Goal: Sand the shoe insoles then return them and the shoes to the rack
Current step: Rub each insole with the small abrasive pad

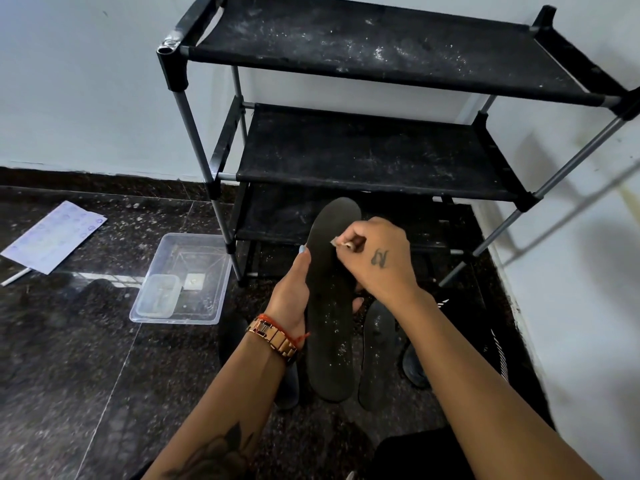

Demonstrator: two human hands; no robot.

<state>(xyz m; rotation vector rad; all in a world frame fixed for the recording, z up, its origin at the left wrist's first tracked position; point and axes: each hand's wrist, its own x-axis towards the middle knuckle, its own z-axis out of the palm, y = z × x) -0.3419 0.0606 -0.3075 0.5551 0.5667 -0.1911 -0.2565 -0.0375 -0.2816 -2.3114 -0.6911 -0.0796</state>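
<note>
Our left hand (291,289) grips the black insole (329,306) by its edge; our right hand (375,258) pinches a small sandpaper scrap (334,242) against it.

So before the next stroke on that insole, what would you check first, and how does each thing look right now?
1. Left hand grips the held insole along its edge: ok.
2. Right hand pinches the small sanding piece against the insole: ok.
3. Sanding piece's wear: cannot tell, too small.
4. Second insole lies on the floor within reach: ok.
5. Rack shelves have room for shoes, though dusty: ok.
6. Shoes' whereabouts: cannot tell; only dark shapes near the insoles.
</note>
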